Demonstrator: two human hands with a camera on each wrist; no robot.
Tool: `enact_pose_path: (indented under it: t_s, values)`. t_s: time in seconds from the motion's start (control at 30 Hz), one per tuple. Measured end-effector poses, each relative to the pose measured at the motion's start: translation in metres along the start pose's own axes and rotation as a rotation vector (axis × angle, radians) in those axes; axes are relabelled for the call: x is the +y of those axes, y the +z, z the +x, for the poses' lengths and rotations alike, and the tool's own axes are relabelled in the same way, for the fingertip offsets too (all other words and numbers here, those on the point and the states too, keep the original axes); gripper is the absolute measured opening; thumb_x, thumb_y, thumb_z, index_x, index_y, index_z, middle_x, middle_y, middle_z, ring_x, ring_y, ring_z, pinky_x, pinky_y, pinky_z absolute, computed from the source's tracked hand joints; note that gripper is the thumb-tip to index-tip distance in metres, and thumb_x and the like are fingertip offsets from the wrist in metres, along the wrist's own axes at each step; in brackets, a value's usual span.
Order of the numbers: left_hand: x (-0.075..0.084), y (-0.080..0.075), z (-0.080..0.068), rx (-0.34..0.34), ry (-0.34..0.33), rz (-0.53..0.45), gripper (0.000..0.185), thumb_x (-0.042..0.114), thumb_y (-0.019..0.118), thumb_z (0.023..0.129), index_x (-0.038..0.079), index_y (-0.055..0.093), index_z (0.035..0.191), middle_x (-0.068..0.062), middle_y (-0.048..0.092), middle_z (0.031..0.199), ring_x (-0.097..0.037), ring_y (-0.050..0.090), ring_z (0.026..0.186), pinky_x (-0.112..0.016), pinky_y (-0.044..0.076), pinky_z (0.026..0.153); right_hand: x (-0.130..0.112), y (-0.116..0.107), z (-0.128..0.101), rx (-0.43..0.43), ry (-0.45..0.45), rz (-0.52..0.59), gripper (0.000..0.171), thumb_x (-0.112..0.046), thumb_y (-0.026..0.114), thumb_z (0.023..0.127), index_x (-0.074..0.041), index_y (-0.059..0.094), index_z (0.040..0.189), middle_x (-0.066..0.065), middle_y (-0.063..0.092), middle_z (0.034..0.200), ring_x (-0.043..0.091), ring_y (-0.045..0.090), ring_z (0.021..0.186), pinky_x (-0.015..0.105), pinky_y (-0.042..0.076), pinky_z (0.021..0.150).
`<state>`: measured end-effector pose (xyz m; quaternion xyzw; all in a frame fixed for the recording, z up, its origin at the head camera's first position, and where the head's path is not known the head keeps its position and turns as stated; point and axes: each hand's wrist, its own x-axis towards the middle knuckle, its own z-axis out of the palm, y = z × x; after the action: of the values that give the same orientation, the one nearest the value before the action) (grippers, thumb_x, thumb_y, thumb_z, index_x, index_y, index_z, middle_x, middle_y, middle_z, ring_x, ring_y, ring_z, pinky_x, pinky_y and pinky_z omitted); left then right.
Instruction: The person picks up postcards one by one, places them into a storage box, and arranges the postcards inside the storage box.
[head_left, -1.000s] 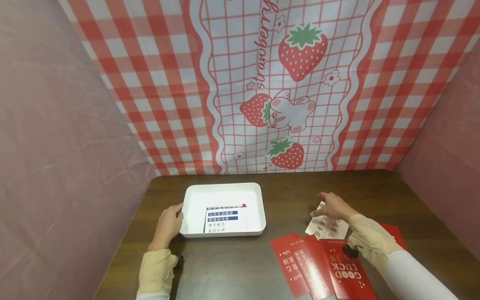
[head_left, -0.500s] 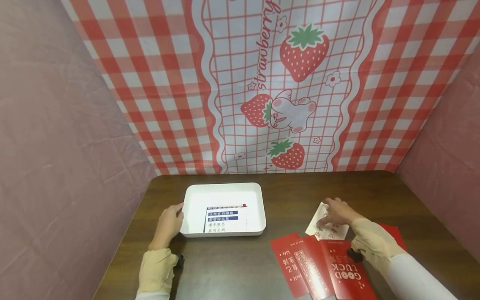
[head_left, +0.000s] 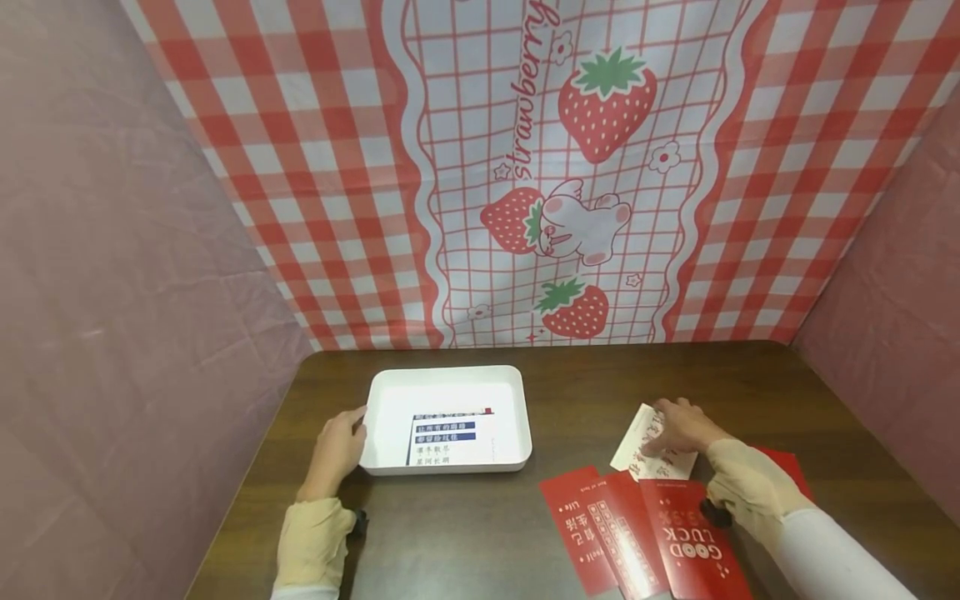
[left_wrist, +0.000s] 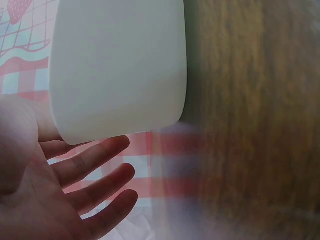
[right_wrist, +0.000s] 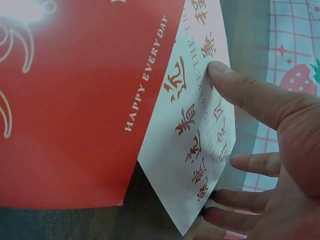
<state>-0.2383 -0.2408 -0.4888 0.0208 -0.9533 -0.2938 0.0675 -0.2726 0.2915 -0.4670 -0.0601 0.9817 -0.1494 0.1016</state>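
Observation:
A white tray (head_left: 450, 468) stands at the left of the table, with a printed card (head_left: 447, 442) inside it. My left hand (head_left: 335, 446) rests at the tray's left end; in the left wrist view its fingers (left_wrist: 102, 195) are fairly straight and spread beside the tray corner. My right hand (head_left: 686, 427) is over a cream card (head_left: 630, 442) with reddish-brown characters. In the right wrist view, the thumb (right_wrist: 240, 92) touches the card's face and the other fingertips are at its edge, not curled round it. Part of the card lies under the hand and beside a red card (right_wrist: 85, 115).
Several red cards lie overlapping at the front right, among them a "GOOD LUCK" card (head_left: 697, 533) and a "Life" card (head_left: 573, 525). Another red piece (head_left: 791, 468) shows beyond my right wrist. A checked strawberry cloth (head_left: 360, 167) hangs behind the wooden table (head_left: 442, 533).
My right hand has come down onto the cream card and shifted slightly right, its thumb drawing in across the card. The left hand and the tray have not moved.

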Motion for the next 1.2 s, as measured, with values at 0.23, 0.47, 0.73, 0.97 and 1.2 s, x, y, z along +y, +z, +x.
enact_pose_path:
  t_s: [0.23, 0.47, 0.73, 0.97, 1.2]
  values:
    - [0.0004, -0.0001, 0.0005, 0.003, -0.005, -0.002, 0.041, 0.007, 0.048, 0.094, -0.006, 0.056, 0.132, -0.029, 0.055, 0.134, -0.048, 0.05, 0.125, -0.058, 0.04, 0.107, 0.0001, 0.0007, 0.0008, 0.02, -0.025, -0.04, 0.084, -0.034, 0.088, 0.063, 0.012, 0.051, 0.123, 0.035, 0.053, 0.11, 0.053, 0.05, 0.103, 0.061, 0.046, 0.087]
    - [0.0017, -0.0013, -0.0008, 0.003, -0.005, 0.002, 0.04, 0.007, 0.048, 0.094, -0.005, 0.057, 0.131, -0.028, 0.057, 0.133, -0.048, 0.05, 0.125, -0.058, 0.04, 0.106, 0.0005, 0.0004, 0.0019, 0.017, -0.026, -0.054, 0.083, -0.033, 0.088, 0.063, 0.012, 0.052, 0.122, 0.034, 0.054, 0.109, 0.051, 0.05, 0.102, 0.06, 0.046, 0.087]
    - [0.0036, -0.0029, -0.0011, 0.002, -0.006, 0.009, 0.04, 0.006, 0.048, 0.094, -0.004, 0.057, 0.131, -0.028, 0.056, 0.133, -0.049, 0.05, 0.124, -0.059, 0.04, 0.106, 0.0002, 0.0003, 0.0023, 0.034, -0.018, -0.07, 0.088, -0.035, 0.089, 0.061, 0.018, 0.052, 0.121, 0.037, 0.054, 0.109, 0.053, 0.049, 0.104, 0.061, 0.045, 0.091]
    - [0.003, -0.0014, 0.0001, 0.012, -0.014, -0.002, 0.04, 0.007, 0.048, 0.094, -0.005, 0.057, 0.131, -0.028, 0.057, 0.133, -0.048, 0.05, 0.125, -0.058, 0.04, 0.106, 0.0046, 0.0017, 0.0036, 0.076, -0.039, -0.102, 0.076, -0.037, 0.088, 0.061, 0.017, 0.062, 0.107, 0.028, 0.061, 0.096, 0.044, 0.05, 0.095, 0.053, 0.044, 0.083]
    - [0.0018, -0.0006, 0.0011, 0.004, -0.013, 0.008, 0.04, 0.007, 0.048, 0.094, -0.005, 0.057, 0.132, -0.028, 0.057, 0.133, -0.048, 0.05, 0.125, -0.058, 0.04, 0.106, 0.0074, 0.0029, 0.0037, 0.062, -0.001, -0.025, 0.078, -0.036, 0.088, 0.062, 0.015, 0.059, 0.112, 0.027, 0.058, 0.098, 0.043, 0.049, 0.096, 0.051, 0.045, 0.08]
